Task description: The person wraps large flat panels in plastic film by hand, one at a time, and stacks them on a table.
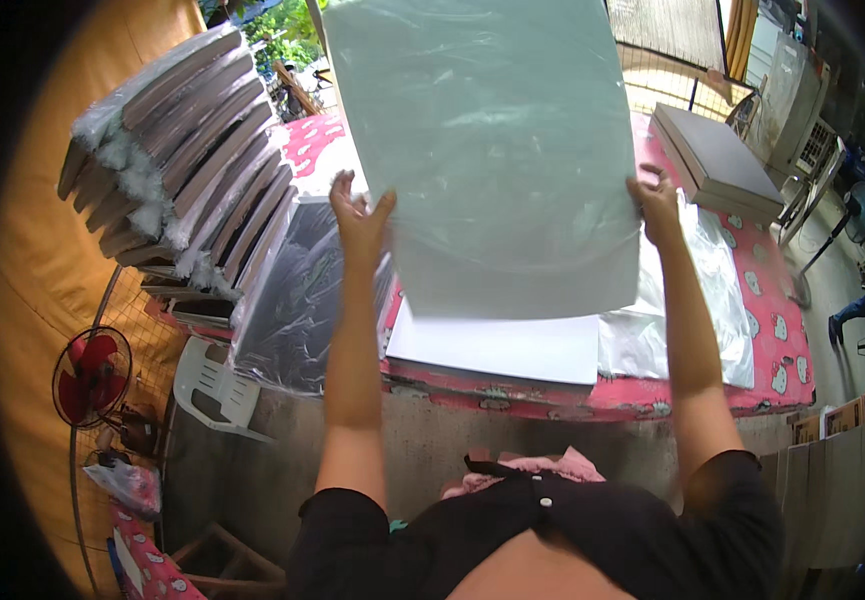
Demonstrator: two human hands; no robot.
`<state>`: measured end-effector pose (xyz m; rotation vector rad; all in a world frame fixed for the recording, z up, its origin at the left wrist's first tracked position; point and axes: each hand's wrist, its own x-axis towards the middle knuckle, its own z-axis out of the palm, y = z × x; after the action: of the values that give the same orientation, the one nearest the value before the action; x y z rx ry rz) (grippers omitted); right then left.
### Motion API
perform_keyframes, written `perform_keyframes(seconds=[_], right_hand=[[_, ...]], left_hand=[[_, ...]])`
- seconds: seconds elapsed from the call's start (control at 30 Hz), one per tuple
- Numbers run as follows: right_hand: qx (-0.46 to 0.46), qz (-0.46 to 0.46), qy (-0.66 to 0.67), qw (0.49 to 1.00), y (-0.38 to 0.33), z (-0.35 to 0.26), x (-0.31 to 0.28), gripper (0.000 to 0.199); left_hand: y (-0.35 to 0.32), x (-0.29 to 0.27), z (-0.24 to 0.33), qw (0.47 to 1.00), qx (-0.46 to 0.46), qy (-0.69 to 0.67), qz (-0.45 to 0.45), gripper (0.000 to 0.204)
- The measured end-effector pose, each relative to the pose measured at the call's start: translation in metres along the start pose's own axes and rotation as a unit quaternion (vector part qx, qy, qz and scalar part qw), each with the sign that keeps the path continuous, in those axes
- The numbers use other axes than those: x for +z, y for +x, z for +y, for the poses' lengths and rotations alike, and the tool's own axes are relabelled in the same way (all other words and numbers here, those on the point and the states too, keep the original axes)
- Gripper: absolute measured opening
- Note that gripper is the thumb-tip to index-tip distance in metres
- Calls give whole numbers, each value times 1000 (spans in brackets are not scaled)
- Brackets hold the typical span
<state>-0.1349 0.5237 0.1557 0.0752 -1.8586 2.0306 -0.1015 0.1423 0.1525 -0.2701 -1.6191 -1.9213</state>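
A large pale panel [492, 130] covered in glossy clear plastic stands tilted up in front of me, its far end running out of view. My left hand [359, 222] is at its left edge, thumb toward the front face and fingers along the side. On the opposite edge, my right hand [658, 207] grips the panel, its fingertips partly hidden. Below the panel's lower edge, a white board [497, 345] lies on a table with a pink patterned cover [780, 350]. Crumpled clear plastic [717, 335] is spread to the board's right.
A tall stack of plastic-wrapped panels [187, 150] leans at the left beside a dark plastic-covered panel [292, 290]. A grey box [717, 165] sits at the table's back right. A red fan [92, 375] and white plastic chair [217, 385] stand left. Another person's leg [857, 305] shows far right.
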Motion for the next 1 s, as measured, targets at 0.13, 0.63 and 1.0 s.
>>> perform_keyframes(seconds=[0.13,0.63,1.0], right_hand=[[76,22,-180,981,-57,-3,-9,47],[132,-142,-451,871,-206,58,-64,44],[219,-225,-262,913,-276,33,-120,37]], left_hand=[[-56,-41,26,964,-29,90,-250,85],[-178,-82,-27,854,-203,473,-76,37],[-328,-100,41,920,-303,227,-96,45]])
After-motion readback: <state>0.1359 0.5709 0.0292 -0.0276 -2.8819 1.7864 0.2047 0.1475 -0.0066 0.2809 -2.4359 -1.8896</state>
